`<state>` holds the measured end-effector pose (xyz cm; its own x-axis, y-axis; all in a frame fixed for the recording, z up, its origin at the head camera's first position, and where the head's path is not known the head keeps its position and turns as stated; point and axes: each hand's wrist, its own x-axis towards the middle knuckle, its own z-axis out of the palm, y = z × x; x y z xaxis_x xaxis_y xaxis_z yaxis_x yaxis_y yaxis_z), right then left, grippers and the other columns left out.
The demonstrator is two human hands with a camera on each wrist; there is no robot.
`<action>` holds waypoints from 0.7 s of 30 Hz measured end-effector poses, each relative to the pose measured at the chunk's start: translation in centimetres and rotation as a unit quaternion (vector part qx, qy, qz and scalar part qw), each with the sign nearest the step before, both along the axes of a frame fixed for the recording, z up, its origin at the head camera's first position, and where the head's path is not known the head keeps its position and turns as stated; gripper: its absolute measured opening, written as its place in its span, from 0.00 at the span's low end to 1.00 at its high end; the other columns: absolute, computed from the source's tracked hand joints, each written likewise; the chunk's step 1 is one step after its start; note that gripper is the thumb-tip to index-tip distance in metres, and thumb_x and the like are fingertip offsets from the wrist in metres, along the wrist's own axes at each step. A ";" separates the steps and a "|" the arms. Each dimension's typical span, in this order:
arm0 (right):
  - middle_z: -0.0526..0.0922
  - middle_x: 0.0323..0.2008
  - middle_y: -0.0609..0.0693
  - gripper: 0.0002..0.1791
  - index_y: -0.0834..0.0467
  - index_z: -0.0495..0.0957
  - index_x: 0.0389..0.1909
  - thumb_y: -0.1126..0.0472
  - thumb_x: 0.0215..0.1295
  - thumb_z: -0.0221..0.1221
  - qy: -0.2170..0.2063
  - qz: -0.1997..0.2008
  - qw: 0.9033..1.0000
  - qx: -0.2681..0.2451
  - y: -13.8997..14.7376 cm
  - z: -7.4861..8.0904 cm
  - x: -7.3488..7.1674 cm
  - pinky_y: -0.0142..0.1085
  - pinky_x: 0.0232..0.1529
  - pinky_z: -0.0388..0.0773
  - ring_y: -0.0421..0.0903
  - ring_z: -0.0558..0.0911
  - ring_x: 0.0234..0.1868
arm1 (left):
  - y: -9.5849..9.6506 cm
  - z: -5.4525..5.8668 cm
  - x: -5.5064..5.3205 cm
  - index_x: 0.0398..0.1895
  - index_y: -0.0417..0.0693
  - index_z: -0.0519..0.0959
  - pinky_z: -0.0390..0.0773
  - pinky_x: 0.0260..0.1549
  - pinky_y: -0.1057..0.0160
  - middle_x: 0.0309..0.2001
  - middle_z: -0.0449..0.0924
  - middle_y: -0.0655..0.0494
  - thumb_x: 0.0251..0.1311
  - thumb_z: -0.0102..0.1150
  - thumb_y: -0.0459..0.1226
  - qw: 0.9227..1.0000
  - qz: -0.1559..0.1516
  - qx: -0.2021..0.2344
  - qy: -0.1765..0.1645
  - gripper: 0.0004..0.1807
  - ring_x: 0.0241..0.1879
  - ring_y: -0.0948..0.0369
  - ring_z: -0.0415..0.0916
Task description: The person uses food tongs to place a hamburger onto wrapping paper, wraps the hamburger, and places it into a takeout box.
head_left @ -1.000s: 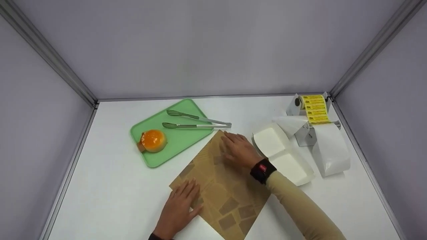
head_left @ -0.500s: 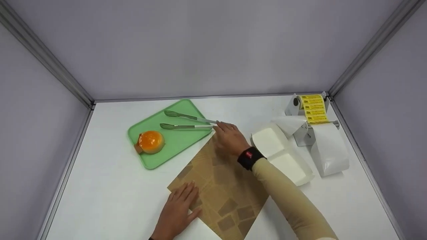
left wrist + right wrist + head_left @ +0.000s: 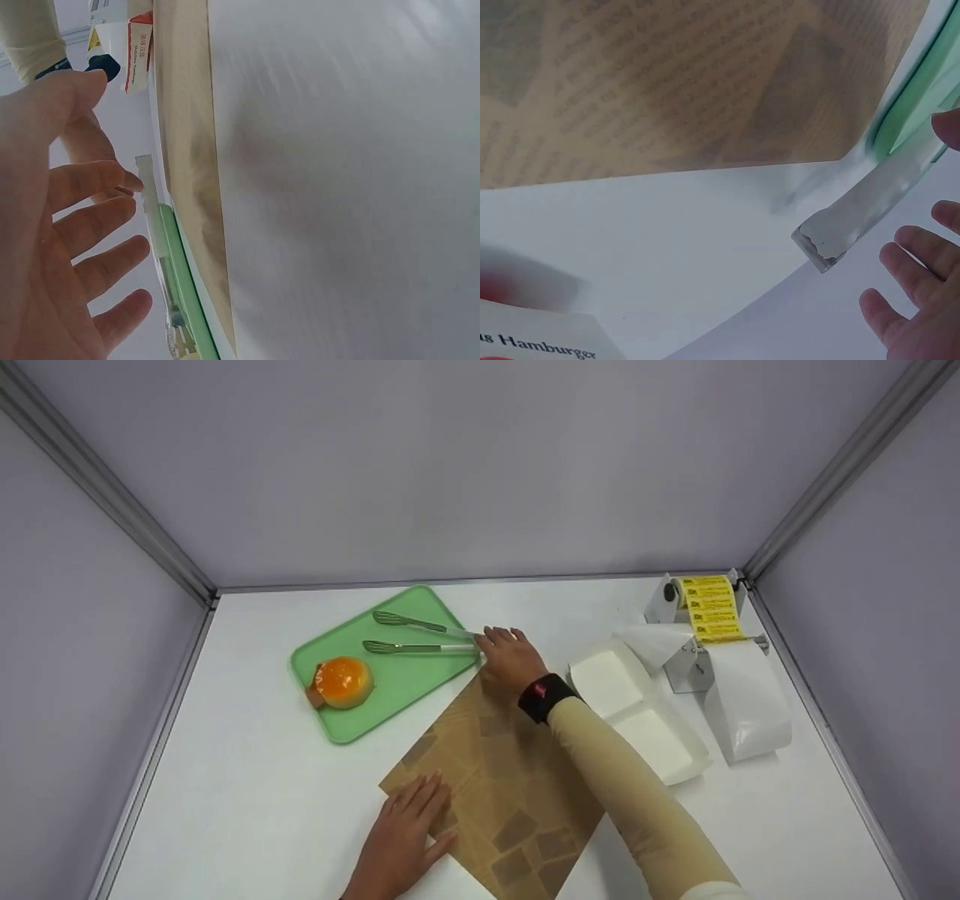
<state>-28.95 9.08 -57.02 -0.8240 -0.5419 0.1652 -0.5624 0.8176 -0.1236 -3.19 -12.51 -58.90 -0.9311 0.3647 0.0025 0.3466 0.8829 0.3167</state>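
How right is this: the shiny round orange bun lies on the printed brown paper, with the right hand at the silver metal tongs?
One slip: the bun lies on the rectangular green tray, not the paper, as the head view shows.

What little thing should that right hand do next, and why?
Perhaps curl the right hand round the tongs: its thumb overlaps the handle in the right wrist view, but the fingers look spread beside it.

The left hand (image 3: 401, 836) lies palm down, with its fingers only slightly bent and the thumb apart. The right arm (image 3: 626, 787) reaches farther forward, and the right hand (image 3: 512, 664) has its fingers loosely extended.
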 end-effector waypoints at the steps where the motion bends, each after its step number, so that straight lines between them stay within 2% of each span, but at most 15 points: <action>1: 0.77 0.66 0.61 0.28 0.61 0.71 0.68 0.61 0.68 0.61 -0.004 -0.002 1.000 0.000 -0.1 0.0 0.0 0.54 0.72 0.68 0.58 0.75 0.68 | 0.0 0.0 0.0 0.74 0.53 0.69 0.65 0.71 0.42 0.76 0.65 0.55 0.67 0.59 0.57 1.000 0.000 0.002 0.000 0.36 0.74 0.51 0.64; 8: 0.81 0.58 0.62 0.24 0.63 0.73 0.65 0.64 0.68 0.61 -0.005 -0.014 1.000 -0.019 -0.4 -0.3 -0.6 0.55 0.70 0.70 0.60 0.79 0.61 | 0.0 -0.3 0.1 0.74 0.53 0.69 0.65 0.72 0.42 0.76 0.66 0.54 0.65 0.61 0.57 1.000 0.005 0.005 -0.001 0.37 0.74 0.51 0.64; 15: 0.84 0.51 0.62 0.21 0.63 0.75 0.61 0.63 0.69 0.57 0.028 -0.020 0.999 0.017 -0.5 -1.3 -1.4 0.53 0.63 0.76 0.59 0.83 0.55 | 0.0 -0.2 0.1 0.74 0.53 0.68 0.64 0.72 0.42 0.77 0.64 0.55 0.66 0.59 0.57 1.000 0.007 -0.008 -0.029 0.37 0.75 0.50 0.62; 21: 0.86 0.48 0.62 0.22 0.65 0.74 0.62 0.68 0.68 0.55 0.041 -0.023 0.999 0.029 -1.2 -1.8 -1.9 0.50 0.59 0.79 0.59 0.84 0.51 | -0.1 -0.3 0.3 0.74 0.53 0.68 0.64 0.72 0.43 0.76 0.65 0.56 0.66 0.59 0.57 1.000 0.010 -0.008 -0.023 0.36 0.75 0.51 0.63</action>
